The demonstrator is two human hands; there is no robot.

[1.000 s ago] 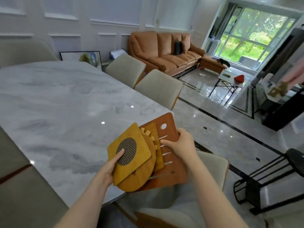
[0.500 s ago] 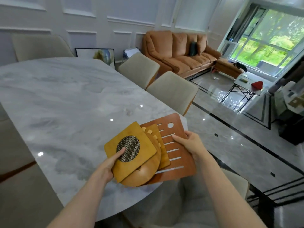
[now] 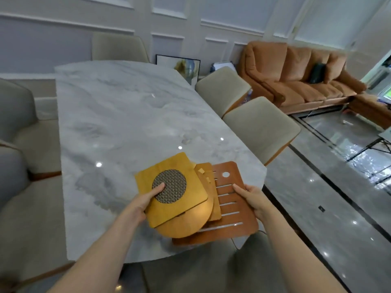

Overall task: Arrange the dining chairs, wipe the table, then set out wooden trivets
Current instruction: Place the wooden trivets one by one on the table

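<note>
I hold a fanned stack of wooden trivets over the near end of the marble table (image 3: pixel 118 123). On top lies a yellow square trivet (image 3: pixel 182 166) with a round metal mesh in its middle. My left hand (image 3: pixel 146 203) grips it, thumb on the mesh. Under it are a round yellow trivet (image 3: pixel 190 223) and another yellow one (image 3: pixel 208 176). At the bottom is a brown slatted trivet (image 3: pixel 234 212) with a round hole. My right hand (image 3: pixel 254 199) grips its right edge, thumb on top.
Beige dining chairs stand along the table's right side (image 3: pixel 262 127), at the far end (image 3: pixel 118 47) and on the left (image 3: pixel 17 111). An orange sofa (image 3: pixel 296 77) and a framed picture (image 3: pixel 179 64) stand against the far wall. Glossy grey floor lies to the right.
My view has swung left and down over the table. The trivet stack has come further over the table's near end. Both hands keep their hold.
</note>
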